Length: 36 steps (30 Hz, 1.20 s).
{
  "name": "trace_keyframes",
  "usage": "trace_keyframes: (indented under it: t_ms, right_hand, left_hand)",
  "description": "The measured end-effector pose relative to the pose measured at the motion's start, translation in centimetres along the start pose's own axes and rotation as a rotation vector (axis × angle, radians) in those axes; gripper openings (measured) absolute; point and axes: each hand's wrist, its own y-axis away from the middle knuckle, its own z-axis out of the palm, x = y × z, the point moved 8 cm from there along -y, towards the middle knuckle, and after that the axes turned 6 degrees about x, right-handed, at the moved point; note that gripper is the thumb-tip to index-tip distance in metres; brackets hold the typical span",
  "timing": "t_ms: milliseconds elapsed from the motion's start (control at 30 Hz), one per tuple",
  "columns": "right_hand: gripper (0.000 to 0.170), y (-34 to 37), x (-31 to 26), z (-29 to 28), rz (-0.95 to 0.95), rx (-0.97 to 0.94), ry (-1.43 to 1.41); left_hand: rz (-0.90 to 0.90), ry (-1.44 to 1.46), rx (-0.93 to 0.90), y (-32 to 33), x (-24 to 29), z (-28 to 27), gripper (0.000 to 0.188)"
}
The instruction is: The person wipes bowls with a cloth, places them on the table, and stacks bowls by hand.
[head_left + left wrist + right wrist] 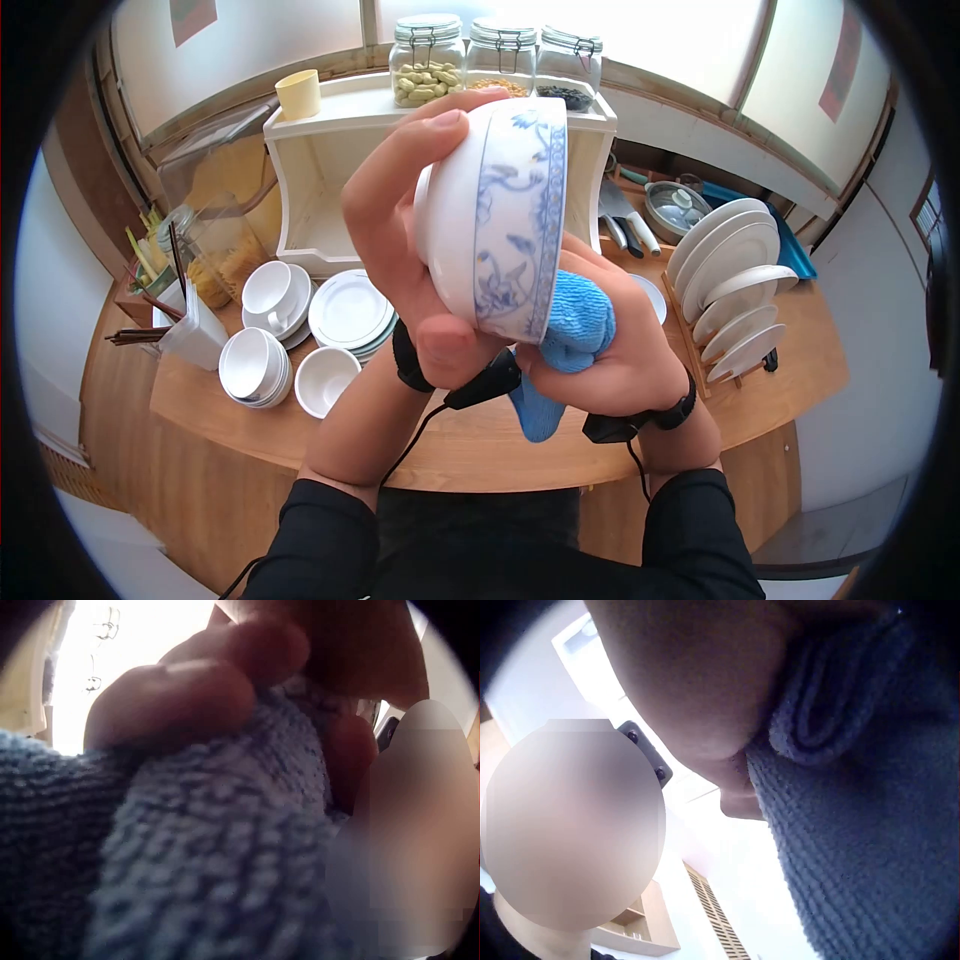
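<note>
In the head view a white bowl with blue flower patterns is held up on its side above the table, its mouth turned to the right. My left hand grips it from the left, fingers over the top and thumb underneath. At the lower right rim, my right hand clutches a blue ribbed cloth, part of which hangs below the hand. The bowl hides some right fingers and its own inside. Both wrist views show the cloth close up, with fingers against it in the left one.
White bowls, stacked plates and a chopstick holder stand left on the wooden table. Upright plates fill a rack at right, near knives and a lidded pan. Glass jars top a white shelf behind.
</note>
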Motion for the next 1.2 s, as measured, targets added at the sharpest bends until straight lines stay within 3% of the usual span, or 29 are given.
trace_keyframes:
  t_ms: [67, 100, 200, 333, 367, 467, 533, 600, 633, 767, 833, 867, 933, 967, 1067, 1200]
  right_hand:
    - [0.065, -0.1, -0.9, -1.0, -0.127, 0.114, 0.038]
    - [0.065, -0.1, -0.7, -1.5, -0.127, 0.121, 0.035]
    - [0.054, 0.8, -1.7, -4.7, -0.341, 0.394, 0.235]
    - [0.049, 0.8, -2.5, -5.1, -0.474, 0.417, 0.476]
    - [0.047, 0.9, -2.6, -4.5, -0.509, 0.405, 0.605]
    - [0.041, 0.6, -2.0, -2.6, -0.551, 0.355, 0.768]
    - [0.051, 0.4, -1.8, -1.8, -0.518, 0.309, 0.658]
    - [0.06, -0.2, -1.0, -0.7, -0.322, 0.203, 0.305]
    - [0.069, -0.3, -0.8, -0.4, -0.286, 0.176, 0.243]
    - [0.071, -0.1, -0.3, 0.0, -0.241, 0.21, 0.165]
    - [0.071, 0.1, -0.5, -0.4, -0.247, 0.219, 0.192]
    - [0.071, 0.3, -0.7, -0.8, -0.245, 0.222, 0.197]
    - [0.067, 0.6, -0.9, -2.3, -0.234, 0.278, 0.202]
    - [0.064, 0.7, -1.3, -2.9, -0.312, 0.35, 0.266]
    - [0.061, 0.2, -1.0, -2.2, -0.236, 0.283, 0.259]
    - [0.065, 0.2, 0.0, 0.0, -0.117, 0.152, -0.035]
  left_hand:
    - [0.014, -0.037, 0.024, -0.1, 0.2, 0.1, 0.105]
    - [0.021, -0.071, 0.05, -0.1, 0.2, 0.0, 0.102]
    - [-0.024, 0.043, 0.028, 0.1, -0.2, 0.1, 0.095]
    - [-0.2, 0.24, 0.058, 0.8, -0.7, 0.4, 0.094]
    - [-0.251, 0.47, 0.064, 0.9, -0.7, 0.6, 0.095]
    - [-0.209, 0.417, 0.036, 0.9, -0.7, -0.2, 0.094]
    - [-0.183, 0.451, 0.003, 0.4, -0.3, -0.5, 0.094]
    - [-0.366, 0.566, 0.253, 0.8, -1.2, -2.3, 0.096]
    - [-0.538, 0.167, 0.414, 1.1, -1.0, -3.0, 0.097]
    - [-0.574, 0.265, 0.48, 1.5, -1.7, -3.3, 0.098]
    - [-0.435, 0.1, 0.295, 0.6, -1.3, -2.6, 0.098]
    - [-0.437, 0.105, 0.293, 0.6, -1.5, -2.3, 0.098]
    - [-0.27, -0.076, 0.219, -0.2, -0.9, -1.3, 0.092]
    - [-0.084, 0.219, 0.033, -0.6, -0.9, -0.6, 0.089]
    - [-0.046, 0.241, -0.019, -0.4, -0.3, 0.4, 0.092]
    - [0.078, 0.157, -0.03, -0.9, 0.7, -0.3, 0.106]
